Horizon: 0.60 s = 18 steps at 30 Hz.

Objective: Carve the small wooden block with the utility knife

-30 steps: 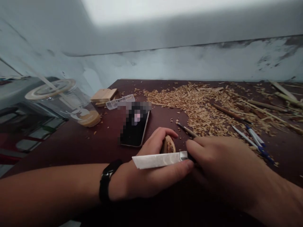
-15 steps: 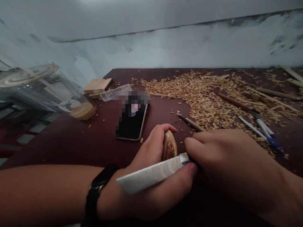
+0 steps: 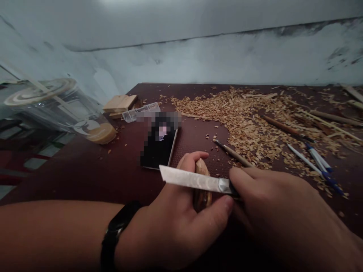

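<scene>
A small piece of carved wood (image 3: 202, 166) is gripped in my left hand (image 3: 172, 219), its fingers curled round the far side and the thumb stretched out on the near side. My right hand (image 3: 272, 200) is closed on the handle of a knife (image 3: 193, 180), whose broad pale blade points left and passes over the wood and my left fingers. The blade covers the middle of the wood, so whether they touch cannot be told. A black band circles my left wrist.
On the dark red table (image 3: 113, 181) lie a phone (image 3: 159, 151), wood shavings (image 3: 244, 117), a thin tool (image 3: 235, 154), a brown tool (image 3: 286, 127), pens (image 3: 317, 158), a clear case (image 3: 141, 112) and wood blocks (image 3: 120, 104). A plastic cup (image 3: 82, 113) stands at left.
The knife blade has swung up, its tip now higher and over my left fingers instead of low over the palm. My right hand has shifted slightly right and down.
</scene>
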Each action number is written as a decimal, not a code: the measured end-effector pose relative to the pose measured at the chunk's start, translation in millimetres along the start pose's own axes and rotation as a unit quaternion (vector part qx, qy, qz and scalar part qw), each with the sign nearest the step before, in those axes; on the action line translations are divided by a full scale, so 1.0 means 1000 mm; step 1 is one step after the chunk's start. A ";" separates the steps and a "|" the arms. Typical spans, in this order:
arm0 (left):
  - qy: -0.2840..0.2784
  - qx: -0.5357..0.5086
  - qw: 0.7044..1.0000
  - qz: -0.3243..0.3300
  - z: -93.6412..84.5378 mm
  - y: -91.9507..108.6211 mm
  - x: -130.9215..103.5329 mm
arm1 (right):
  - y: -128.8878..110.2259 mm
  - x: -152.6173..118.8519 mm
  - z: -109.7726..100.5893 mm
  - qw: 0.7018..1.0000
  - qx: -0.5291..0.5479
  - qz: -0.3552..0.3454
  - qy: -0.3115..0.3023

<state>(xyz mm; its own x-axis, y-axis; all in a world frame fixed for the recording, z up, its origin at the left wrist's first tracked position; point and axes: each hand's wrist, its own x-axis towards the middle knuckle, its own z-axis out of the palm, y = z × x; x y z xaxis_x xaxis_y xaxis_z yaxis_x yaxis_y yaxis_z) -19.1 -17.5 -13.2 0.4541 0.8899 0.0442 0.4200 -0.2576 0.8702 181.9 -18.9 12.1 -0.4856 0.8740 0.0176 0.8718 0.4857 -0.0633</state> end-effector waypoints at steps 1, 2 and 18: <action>-0.005 0.004 1.000 -0.004 -0.001 0.000 0.000 | 0.002 0.001 -0.002 1.000 0.025 -0.006 -0.007; -0.009 0.011 1.000 0.000 -0.003 0.002 0.001 | 0.003 0.002 -0.003 0.999 0.050 -0.015 -0.012; -0.017 0.067 0.996 0.061 -0.004 0.013 0.008 | 0.005 0.002 0.000 0.988 -0.021 -0.089 0.128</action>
<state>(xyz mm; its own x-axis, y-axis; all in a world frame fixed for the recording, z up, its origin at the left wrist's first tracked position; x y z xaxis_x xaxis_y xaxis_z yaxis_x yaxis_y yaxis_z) -12.5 -12.0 0.5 0.5331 0.8363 0.1280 0.4594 -0.4132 0.7863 185.7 -15.0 12.1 -0.6037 0.7477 0.2767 0.7789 0.6271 0.0048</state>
